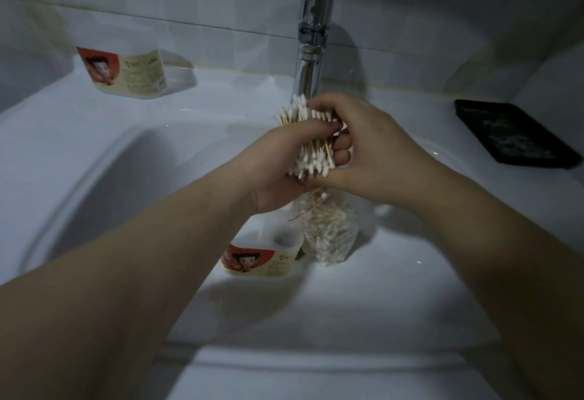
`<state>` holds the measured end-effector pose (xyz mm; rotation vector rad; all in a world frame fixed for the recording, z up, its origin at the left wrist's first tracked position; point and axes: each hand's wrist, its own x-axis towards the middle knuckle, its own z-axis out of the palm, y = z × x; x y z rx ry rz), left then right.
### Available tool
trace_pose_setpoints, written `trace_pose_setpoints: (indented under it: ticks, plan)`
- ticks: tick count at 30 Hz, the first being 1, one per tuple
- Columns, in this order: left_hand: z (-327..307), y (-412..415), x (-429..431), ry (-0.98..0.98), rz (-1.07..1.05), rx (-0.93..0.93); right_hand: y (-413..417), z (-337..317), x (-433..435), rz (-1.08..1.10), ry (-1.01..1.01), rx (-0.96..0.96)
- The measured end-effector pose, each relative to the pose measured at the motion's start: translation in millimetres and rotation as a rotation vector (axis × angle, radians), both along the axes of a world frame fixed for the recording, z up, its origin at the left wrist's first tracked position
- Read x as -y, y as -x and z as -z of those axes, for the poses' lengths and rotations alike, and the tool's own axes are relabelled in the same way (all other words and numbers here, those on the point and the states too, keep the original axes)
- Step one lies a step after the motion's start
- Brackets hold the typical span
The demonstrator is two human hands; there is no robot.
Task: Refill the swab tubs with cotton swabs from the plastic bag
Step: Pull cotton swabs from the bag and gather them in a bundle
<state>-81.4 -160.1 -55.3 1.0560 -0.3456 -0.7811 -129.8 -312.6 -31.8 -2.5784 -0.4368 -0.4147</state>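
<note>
A thick bundle of cotton swabs [311,137] with wooden sticks is held above the sink basin. My left hand [278,172] grips the bundle from below and the left. My right hand [363,146] curls over it from the right, fingers on the upper tips and thumb at the lower tips. Below the hands a clear plastic bag [328,229] with many more swabs lies in the basin. One swab tub [262,257] with a red cartoon label stands beside the bag, partly hidden by my left forearm. A second tub [126,72] stands on the sink's back left ledge.
A chrome tap [311,45] rises just behind the bundle. The white sink [94,162] fills the view, with tiled wall behind. A flat black object [512,134] lies on the right ledge.
</note>
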Motion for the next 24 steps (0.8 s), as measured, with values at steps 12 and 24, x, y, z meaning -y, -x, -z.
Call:
trace_pose_setpoints:
  ticks: [12, 24]
  plan:
    - [0.9, 6.7, 3.3, -0.057, 0.014, 0.045, -2.1, 1.2, -4.5, -0.014, 0.046, -0.057]
    - [4.4, 5.3, 3.3, -0.124, -0.02, 0.033, -3.3, 4.8, -7.0, -0.031, 0.101, -0.056]
